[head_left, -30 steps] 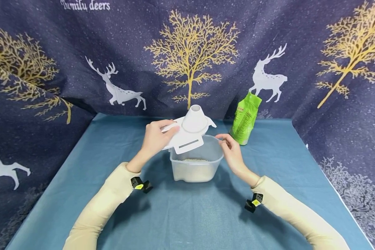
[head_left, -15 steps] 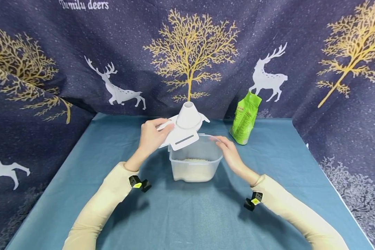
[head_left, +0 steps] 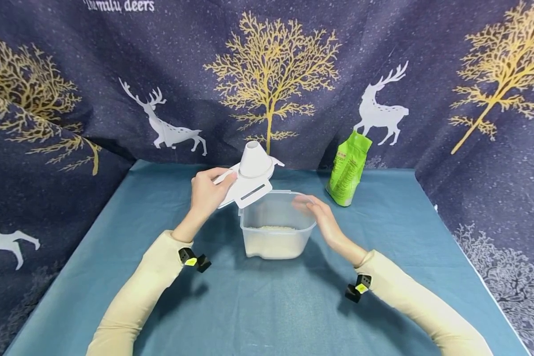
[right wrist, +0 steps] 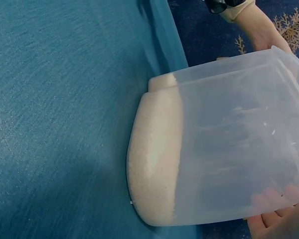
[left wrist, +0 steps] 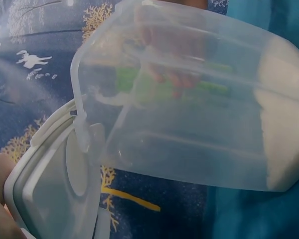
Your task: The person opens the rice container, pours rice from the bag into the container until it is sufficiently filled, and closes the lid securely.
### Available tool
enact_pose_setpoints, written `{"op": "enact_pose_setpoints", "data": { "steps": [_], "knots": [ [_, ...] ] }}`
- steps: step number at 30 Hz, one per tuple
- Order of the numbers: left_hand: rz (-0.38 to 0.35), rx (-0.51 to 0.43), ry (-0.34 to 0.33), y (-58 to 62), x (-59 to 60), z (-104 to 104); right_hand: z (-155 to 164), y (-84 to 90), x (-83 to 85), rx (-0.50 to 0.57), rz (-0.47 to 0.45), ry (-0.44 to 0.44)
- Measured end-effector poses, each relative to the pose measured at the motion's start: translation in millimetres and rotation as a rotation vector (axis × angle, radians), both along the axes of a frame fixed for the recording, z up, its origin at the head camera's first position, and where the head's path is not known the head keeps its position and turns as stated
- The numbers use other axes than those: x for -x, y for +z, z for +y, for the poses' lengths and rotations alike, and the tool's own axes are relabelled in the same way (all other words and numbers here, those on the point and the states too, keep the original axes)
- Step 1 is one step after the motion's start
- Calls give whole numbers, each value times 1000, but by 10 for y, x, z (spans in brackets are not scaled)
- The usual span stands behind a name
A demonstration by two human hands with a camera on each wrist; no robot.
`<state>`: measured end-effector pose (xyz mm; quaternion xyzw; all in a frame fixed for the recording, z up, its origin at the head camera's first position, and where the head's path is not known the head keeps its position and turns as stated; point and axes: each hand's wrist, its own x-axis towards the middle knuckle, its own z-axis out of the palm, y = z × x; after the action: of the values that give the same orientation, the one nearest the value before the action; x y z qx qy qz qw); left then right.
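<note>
The left hand's grip (head_left: 208, 190), pinching the white funnel-topped plastic lid (head_left: 248, 180), has swung it leftward off the translucent rice-holding container (head_left: 277, 228); the right hand (head_left: 322, 223), fingers spread, steadies its wall.

A table (head_left: 115, 237) covered with a teal cloth carries everything. On it stands a clear plastic tub (head_left: 278, 232), just beside the fingers of the right hand (head_left: 322, 217), which touch its right wall; a layer of white grains covers its bottom. A green pouch (head_left: 349, 168) stands upright on the cloth beyond those fingers, near the back edge and apart from the tub. Bare cloth stretches below the left hand (head_left: 206, 190), which is raised above the table left of the tub.
</note>
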<state>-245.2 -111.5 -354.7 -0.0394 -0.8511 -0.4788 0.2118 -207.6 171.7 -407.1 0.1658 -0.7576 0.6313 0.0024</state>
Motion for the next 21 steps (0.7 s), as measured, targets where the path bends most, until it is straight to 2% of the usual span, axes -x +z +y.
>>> {"op": "enact_pose_setpoints", "data": {
  "steps": [11, 21],
  "knots": [
    [-102, -36, 60, -93, 58, -106, -3, -17, 6, 28, -9, 5],
    [-136, -36, 122, -117, 94, -182, 2, -26, 11, 34, 1, 22]
  ]
}}
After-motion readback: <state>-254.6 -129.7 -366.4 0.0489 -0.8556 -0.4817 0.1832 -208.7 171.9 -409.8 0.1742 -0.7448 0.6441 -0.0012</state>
